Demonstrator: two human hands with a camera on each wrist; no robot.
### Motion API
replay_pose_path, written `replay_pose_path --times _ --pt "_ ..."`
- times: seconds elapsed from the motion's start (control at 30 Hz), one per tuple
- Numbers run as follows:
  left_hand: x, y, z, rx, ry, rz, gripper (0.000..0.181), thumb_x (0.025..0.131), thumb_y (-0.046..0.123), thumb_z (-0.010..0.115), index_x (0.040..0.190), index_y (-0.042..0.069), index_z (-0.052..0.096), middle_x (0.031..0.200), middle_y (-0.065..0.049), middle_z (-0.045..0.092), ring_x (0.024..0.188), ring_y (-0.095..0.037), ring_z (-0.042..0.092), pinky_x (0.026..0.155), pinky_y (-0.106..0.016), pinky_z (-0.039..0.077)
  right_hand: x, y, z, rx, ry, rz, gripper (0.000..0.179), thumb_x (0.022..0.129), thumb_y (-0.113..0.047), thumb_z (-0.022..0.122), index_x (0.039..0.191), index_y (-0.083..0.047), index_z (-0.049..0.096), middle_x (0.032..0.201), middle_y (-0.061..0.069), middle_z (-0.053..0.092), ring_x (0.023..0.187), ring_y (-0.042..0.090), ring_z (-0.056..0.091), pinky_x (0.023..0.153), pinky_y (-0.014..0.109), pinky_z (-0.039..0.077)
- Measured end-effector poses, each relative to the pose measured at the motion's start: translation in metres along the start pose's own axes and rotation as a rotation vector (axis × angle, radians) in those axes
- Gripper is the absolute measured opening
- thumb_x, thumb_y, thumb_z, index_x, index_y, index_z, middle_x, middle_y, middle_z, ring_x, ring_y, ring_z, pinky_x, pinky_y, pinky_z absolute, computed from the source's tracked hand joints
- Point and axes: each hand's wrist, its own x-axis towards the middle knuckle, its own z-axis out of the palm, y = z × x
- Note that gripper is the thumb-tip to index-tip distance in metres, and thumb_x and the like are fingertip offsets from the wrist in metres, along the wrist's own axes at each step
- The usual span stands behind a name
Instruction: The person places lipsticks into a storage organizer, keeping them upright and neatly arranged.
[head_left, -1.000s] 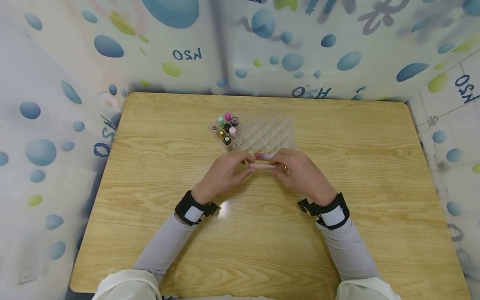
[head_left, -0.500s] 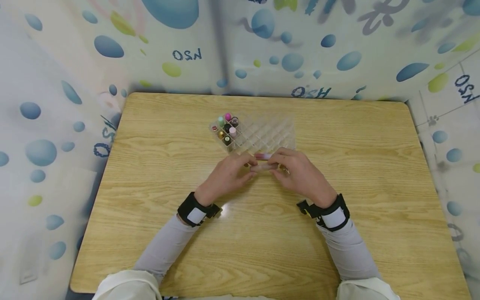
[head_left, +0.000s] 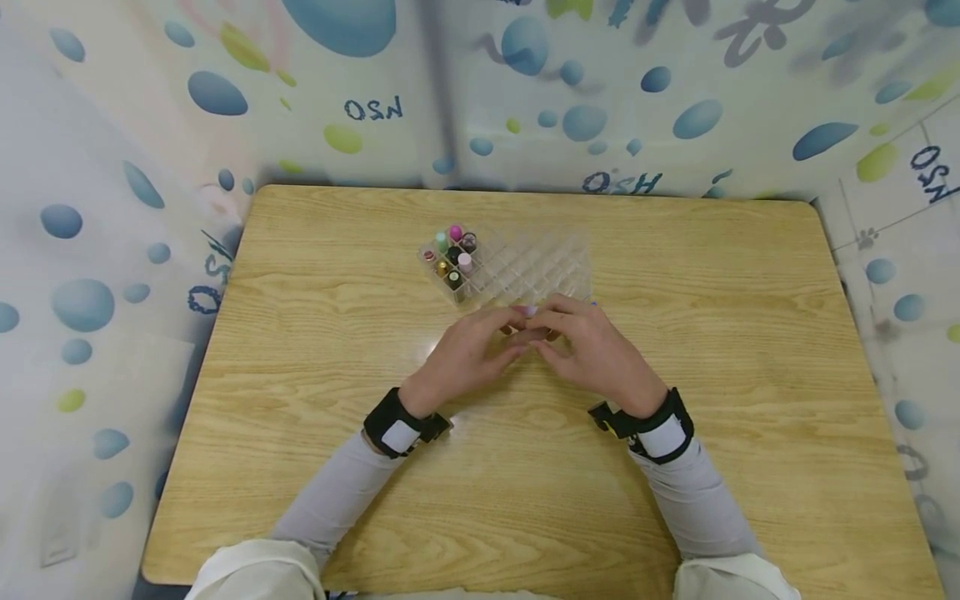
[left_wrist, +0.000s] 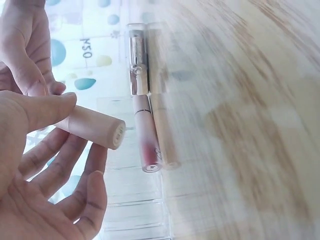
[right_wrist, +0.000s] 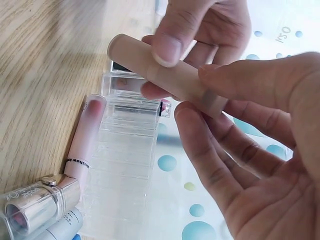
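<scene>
A slim beige lipstick tube (right_wrist: 160,67) is held between both hands in front of the clear organizer. My left hand (head_left: 468,350) pinches it between thumb and fingers, with its embossed end (left_wrist: 118,135) showing in the left wrist view. My right hand (head_left: 600,350) pinches the other end with thumb and fingertips. Beyond the hands, a pink lip gloss tube (right_wrist: 86,132) lies on the table beside the organizer. In the head view the fingers hide most of both tubes.
The clear divided organizer (head_left: 536,262) stands behind the hands, several capped cosmetics (head_left: 453,254) filling its left end. A transparent-cased lipstick (right_wrist: 40,205) and a pale tube (right_wrist: 64,226) lie by the lip gloss. Patterned sheeting (head_left: 585,125) rises beyond the wooden table (head_left: 712,292).
My left hand has shifted right, bringing both hands closer together around the beige tube. Less of that tube and of the lip gloss behind it now shows in the head view.
</scene>
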Motion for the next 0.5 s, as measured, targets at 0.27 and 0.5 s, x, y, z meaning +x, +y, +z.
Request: replay_pose_path --times 0.27,0.5 --pt "0.0031 0.0053 -0.0001 -0.076 0.031 -0.02 0.03 0.095 0.016 0.073 0.121 0.003 0.068 0.124 -0.009 0.073 0.105 -0.015 0.07 0.09 -0.024 0.057 0.0013 -0.0018 0.001 0.03 0.0 0.018 0.027 0.09 -0.004 0.075 0.117 0.0 0.074 0.105 0.006 0.071 0.09 0.012 0.069 0.076 0.027 0.06" --pt "0.0054 0.0096 -0.0003 -0.117 0.05 -0.015 0.025 0.096 0.017 0.072 0.117 0.004 0.068 0.118 -0.008 0.074 0.101 -0.015 0.071 0.089 -0.025 0.058 0.0008 -0.0028 0.0018 0.075 0.003 0.04 0.025 0.091 -0.004 0.075 0.116 0.0 0.073 0.105 0.005 0.069 0.092 0.012 0.069 0.079 0.024 0.06"
